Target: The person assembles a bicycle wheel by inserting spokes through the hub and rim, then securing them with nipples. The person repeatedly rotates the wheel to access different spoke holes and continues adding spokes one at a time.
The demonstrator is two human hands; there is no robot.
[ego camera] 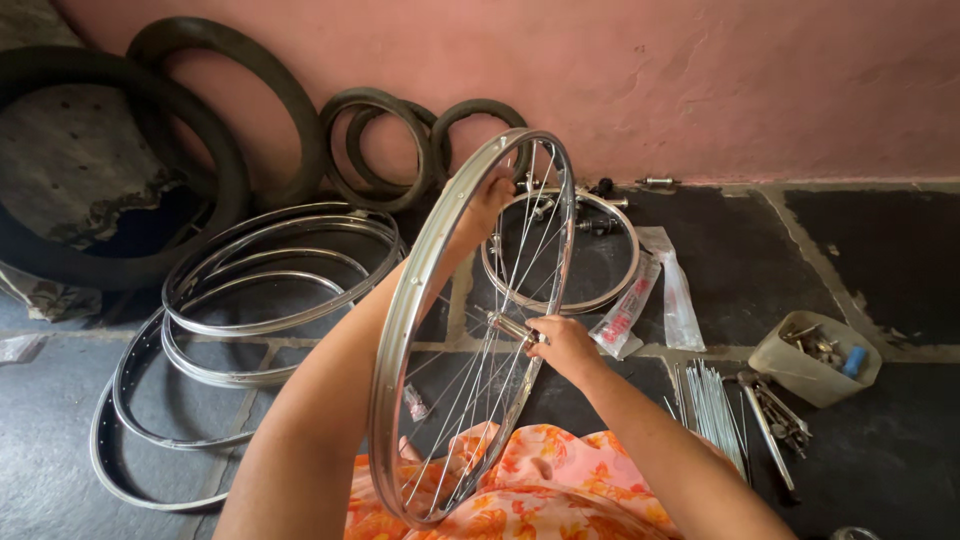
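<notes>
- A dark stone floor (880, 250) runs up to a pink plastered wall (700, 80).
- Far left, black rubber tyres (120, 170) lean against that wall, with smaller ones (400, 140) beside them.
- In front of them bare metal rims (270, 290) lie stacked and overlapping on the floor.
- The left hand (487, 200) grips the far top edge of a spoked bicycle wheel (400, 340), fingers curled over the rim (their tips are hidden behind it).
- The wheel stands upright on edge in the middle, its lower part over an orange flowered cloth (540, 490).
- The right hand (562, 345) is closed around the hub axle (508, 325) at the wheel's centre.
- Behind the wheel another rim (610, 290) lies flat.
- Clear plastic packets (650, 300) lie just right of it.
- A bundle of loose spokes (712, 405) follows, then hand tools (775, 420).
- A beige tub of small parts (815, 360) sits far right.
</notes>
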